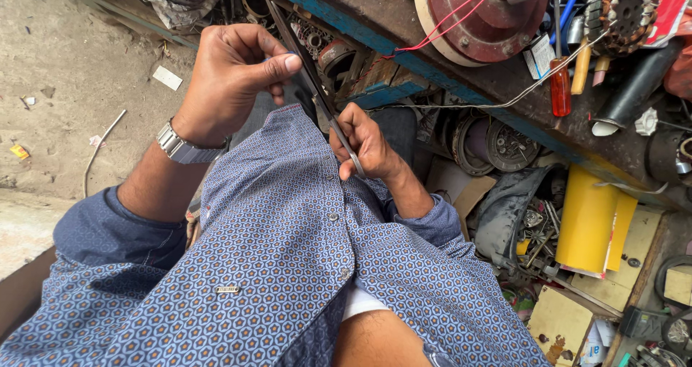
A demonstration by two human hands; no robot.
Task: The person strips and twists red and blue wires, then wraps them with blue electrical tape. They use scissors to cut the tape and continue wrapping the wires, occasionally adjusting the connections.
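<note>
I see a dark bench point(404, 21) with a blue edge running across the top right. On it lie a round red motor housing point(479, 21), a red-handled screwdriver point(560, 86), a wound stator point(623, 10) and a black tube point(634, 90). The sandy floor point(72, 64) at left carries scraps of paper point(167, 77).

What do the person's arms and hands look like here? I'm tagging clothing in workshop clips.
Both hands are bare, no gloves. The left hand has a silver metal-link wristwatch at the wrist. Both forearms show below sleeves rolled up towards the elbow, in blue cloth with a small orange-and-white honeycomb print and plain blue lining at the cuffs. The right hand wears nothing visible.
</note>
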